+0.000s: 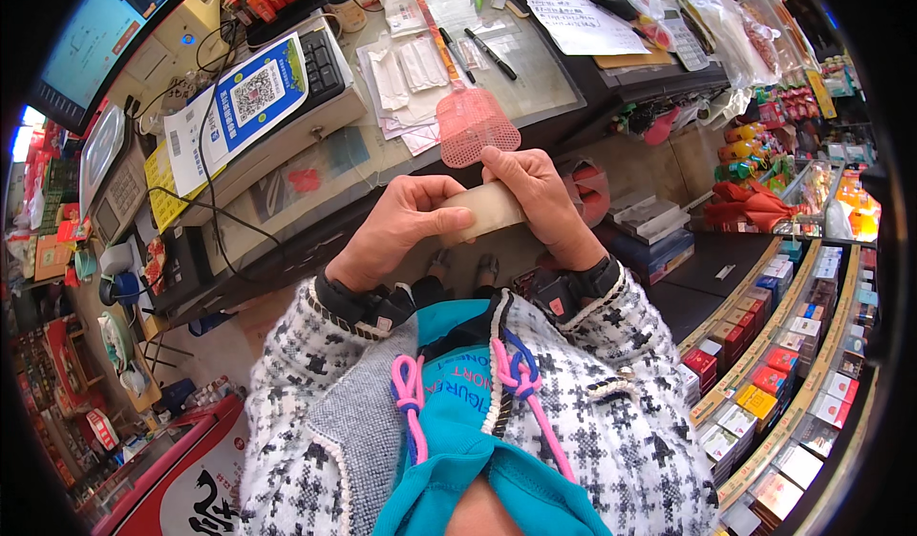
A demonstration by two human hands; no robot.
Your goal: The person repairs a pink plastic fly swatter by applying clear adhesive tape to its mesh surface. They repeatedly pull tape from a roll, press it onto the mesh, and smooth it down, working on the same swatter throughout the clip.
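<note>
A pale, translucent roll of tape [489,209] is held up between my two hands, in front of my body and just off the counter's near edge. My left hand [411,221] grips its left end, thumb along the near side and fingers curled behind. Around the right end closes my right hand [535,192], with its thumb on top. Right beyond the roll, a pink fly swatter [476,127] lies on the counter, its mesh head sticking out over the edge toward my right thumb.
Paper packets [411,75], a black pen [491,53] and a written sheet [585,26] lie on the counter. A cash drawer [277,144] bears a blue code card and cables. Shelves of small boxes [764,383] curve along my right. A monitor [100,34] stands far left.
</note>
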